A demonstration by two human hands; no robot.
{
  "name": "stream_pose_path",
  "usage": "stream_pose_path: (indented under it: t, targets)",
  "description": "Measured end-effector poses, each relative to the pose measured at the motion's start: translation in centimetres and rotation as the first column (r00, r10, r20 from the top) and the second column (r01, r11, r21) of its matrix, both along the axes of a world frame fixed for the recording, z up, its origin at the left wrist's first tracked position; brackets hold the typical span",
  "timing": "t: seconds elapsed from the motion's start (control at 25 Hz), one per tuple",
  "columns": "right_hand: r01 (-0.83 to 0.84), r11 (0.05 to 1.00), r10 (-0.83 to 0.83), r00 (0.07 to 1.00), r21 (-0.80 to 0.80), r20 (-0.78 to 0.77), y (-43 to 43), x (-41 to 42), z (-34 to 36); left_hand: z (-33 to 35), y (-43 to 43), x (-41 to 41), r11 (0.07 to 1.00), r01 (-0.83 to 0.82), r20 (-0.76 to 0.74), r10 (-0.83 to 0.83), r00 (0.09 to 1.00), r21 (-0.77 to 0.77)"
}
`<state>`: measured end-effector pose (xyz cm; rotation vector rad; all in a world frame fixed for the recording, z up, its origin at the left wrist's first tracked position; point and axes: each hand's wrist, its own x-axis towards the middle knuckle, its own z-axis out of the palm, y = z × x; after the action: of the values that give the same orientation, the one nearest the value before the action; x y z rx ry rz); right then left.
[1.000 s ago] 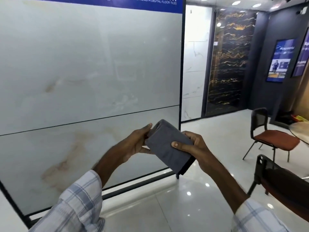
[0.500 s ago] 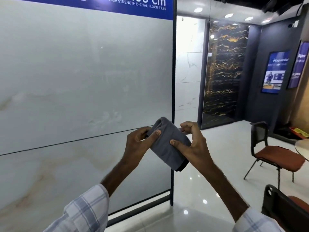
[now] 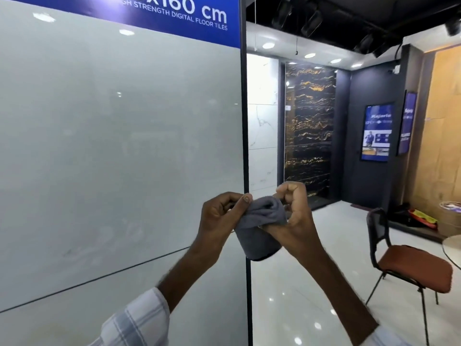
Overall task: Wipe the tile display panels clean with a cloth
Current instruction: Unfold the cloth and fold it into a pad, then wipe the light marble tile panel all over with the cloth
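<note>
Both hands hold the grey cloth [image 3: 259, 229] in front of the pale tile panel [image 3: 119, 146], near its dark right edge; the left hand [image 3: 219, 218] pinches one fold, the right hand [image 3: 294, 216] curls round the other. It looks soft, light and floppy; bunched into the palm it should wipe best.

The pale tile display panel [image 3: 112, 146] stands as a flat upright wall across the left, its face bare below the blue header strip [image 3: 174, 18] and bounded on the right by a thin black frame edge [image 3: 245, 121]. The left hand [image 3: 219, 218] and right hand [image 3: 294, 213] grip the grey cloth [image 3: 259, 236] in open air in front of that edge. Rightward, the glossy white floor [image 3: 299, 283] lies open back to the black-and-gold marble panel [image 3: 309, 126], with a rust-seated chair [image 3: 414, 268] and a round table's rim [image 3: 452, 245] crowding the right side.
</note>
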<state>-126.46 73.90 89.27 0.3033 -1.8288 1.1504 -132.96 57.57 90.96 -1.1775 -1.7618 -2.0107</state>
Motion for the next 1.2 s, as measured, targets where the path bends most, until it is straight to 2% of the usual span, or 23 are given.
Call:
stream_pose_path:
  t: [0.08, 0.16, 0.2, 0.24, 0.28, 0.32, 0.36, 0.44, 0.52, 0.64, 0.72, 0.76, 0.84, 0.88, 0.92, 0.96, 1.04, 1.12, 1.2]
  targets:
    - [-0.055, 0.998, 0.055, 0.998, -0.019, 0.020, 2.3, -3.4, 1.5, 1.4, 0.9, -3.4, 0.981, 0.066, -0.065, -0.079, 0.995, -0.181]
    - [-0.099, 0.995, 0.099, 0.995, -0.013, 0.031, 4.7, -6.8, 2.7, 2.4, 1.5, -6.8, 0.880, 0.161, -0.063, -0.211, 0.975, -0.447]
    - [-0.128, 0.992, 0.128, 0.991, 0.004, 0.043, 5.8, -8.5, 3.3, 2.7, 1.8, -8.5, 0.841, 0.131, -0.108, -0.219, 0.970, -0.525]
    - [-0.162, 0.987, 0.161, 0.985, 0.016, 0.055, 7.1, -10.5, 3.8, 2.7, 2.5, -10.5, 0.840, 0.024, -0.236, -0.179, 0.955, -0.542]
    - [-0.201, 0.979, 0.200, 0.978, 0.022, 0.061, 8.1, -12.6, 4.5, 2.8, 3.4, -12.7, 0.868, -0.118, -0.390, -0.092, 0.916, -0.482]
    - [-0.228, 0.974, 0.226, 0.972, 0.018, 0.060, 9.0, -14.8, 5.3, 3.0, 4.5, -14.6, 0.901, -0.212, -0.481, 0.005, 0.877, -0.379]
    - [-0.242, 0.970, 0.241, 0.969, 0.011, 0.054, 9.7, -17.1, 6.1, 3.5, 5.7, -16.4, 0.930, -0.255, -0.491, 0.097, 0.866, -0.266]
    - [-0.204, 0.979, 0.204, 0.979, -0.009, -0.007, 11.3, -21.3, 8.0, 5.5, 8.0, -19.7, 0.948, -0.307, -0.375, 0.258, 0.891, -0.077]
    - [-0.077, 0.997, 0.078, 0.990, 0.015, -0.117, 12.0, -24.7, 9.1, 7.9, 9.6, -22.7, 0.940, -0.339, -0.238, 0.339, 0.910, 0.039]
    - [0.117, 0.978, -0.077, 0.972, 0.171, -0.222, 11.3, -29.2, 10.2, 11.3, 12.0, -26.5, 0.921, -0.344, -0.149, 0.372, 0.916, 0.184]
    - [0.167, 0.958, -0.119, 0.971, 0.231, -0.208, 10.0, -31.7, 11.1, 13.6, 13.3, -28.1, 0.906, -0.362, -0.114, 0.392, 0.913, 0.219]
    - [0.100, 0.965, -0.070, 0.989, 0.243, -0.128, 9.6, -32.7, 11.7, 14.4, 13.5, -29.0, 0.899, -0.378, -0.111, 0.408, 0.906, 0.220]
    - [-0.182, 0.967, 0.161, 0.979, 0.177, 0.125, 9.9, -34.0, 13.4, 15.6, 13.7, -30.5, 0.897, -0.390, -0.071, 0.412, 0.908, 0.209]
    - [-0.280, 0.953, 0.253, 0.946, 0.118, 0.201, 9.8, -34.8, 14.1, 16.1, 13.5, -31.2, 0.905, -0.370, -0.045, 0.387, 0.921, 0.210]
    - [-0.292, 0.952, 0.269, 0.941, 0.090, 0.206, 9.5, -35.8, 14.6, 16.5, 13.3, -31.8, 0.919, -0.334, -0.029, 0.347, 0.938, 0.209]
    - [-0.217, 0.972, 0.202, 0.968, 0.090, 0.150, 8.9, -37.1, 14.9, 17.1, 12.9, -32.5, 0.934, -0.293, -0.018, 0.303, 0.953, 0.203]
    - [0.018, 0.998, -0.012, 0.995, 0.060, -0.098, 6.7, -39.6, 15.5, 18.3, 12.1, -33.5, 0.960, -0.204, -0.038, 0.215, 0.976, 0.189]
    - [0.103, 0.993, -0.117, 0.921, -0.059, -0.370, 5.7, -42.0, 16.1, 19.3, 11.6, -34.2, 0.979, -0.121, -0.094, 0.137, 0.986, 0.162]
    - [0.139, 0.983, -0.185, 0.812, -0.123, -0.554, 6.5, -43.7, 17.0, 20.4, 11.3, -34.4, 0.994, -0.052, -0.177, 0.068, 0.982, 0.095]
